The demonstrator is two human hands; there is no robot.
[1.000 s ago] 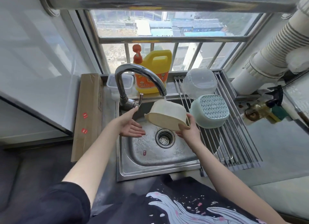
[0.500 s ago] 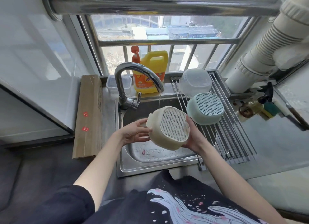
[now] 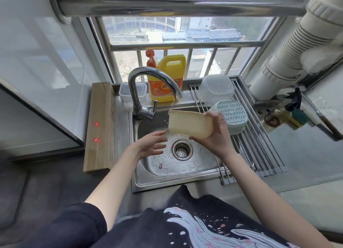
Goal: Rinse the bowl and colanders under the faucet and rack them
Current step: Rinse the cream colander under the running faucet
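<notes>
Two pieces already inverted on rack (image 3: 259, 151) right of sink (image 3: 167, 181) to drain: clear bowl (image 3: 216, 89) far, green colander (image 3: 231, 116) nearer. Right hand (image 3: 213, 136) grips cream colander (image 3: 189, 124) under faucet (image 3: 154, 84) trickle, over drain. Left hand (image 3: 150, 145) spread, empty, just below colander, likely ready to steady it

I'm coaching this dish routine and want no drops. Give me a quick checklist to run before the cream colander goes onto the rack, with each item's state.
1. Right hand has a firm grip on the cream colander: ok, fingers wrap its side.
2. Left hand free to help: ok, open beside the colander, holding nothing.
3. Colander rinsed under the faucet: ok, a thin stream reaches its rim.
4. Free space on the rack: ok, near bars are bare; the green colander and clear bowl sit at the far end.
5. Colander drained: cannot tell.
6. Faucet turned off: not ok.
</notes>
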